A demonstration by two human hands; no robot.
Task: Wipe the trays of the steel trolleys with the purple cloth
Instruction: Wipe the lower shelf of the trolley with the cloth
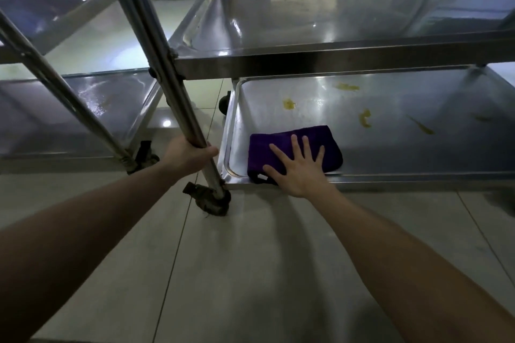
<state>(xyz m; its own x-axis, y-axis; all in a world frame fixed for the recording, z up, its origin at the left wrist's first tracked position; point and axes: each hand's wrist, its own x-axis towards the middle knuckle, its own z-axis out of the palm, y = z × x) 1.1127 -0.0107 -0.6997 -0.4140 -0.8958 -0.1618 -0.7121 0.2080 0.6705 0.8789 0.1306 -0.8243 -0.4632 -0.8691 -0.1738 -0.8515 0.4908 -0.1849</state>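
Two steel trolleys: the left trolley (83,108) and the right trolley (334,22) stand close together on the tiled floor (250,259).
Bottom tray (418,153): the right trolley's lowest shelf, reached from low down, under the shelf above.
Upright post (164,63): the left hand (192,155) is wrapped round it, likely to stop the wheeled frame rolling under the push.
Purple cloth (320,137): folded, lying in the tray's near left corner.
Right hand (298,169): flat, fingers spread, pressing the cloth down for even contact.
Yellow stains (289,104): ahead of the cloth, not yet wiped.
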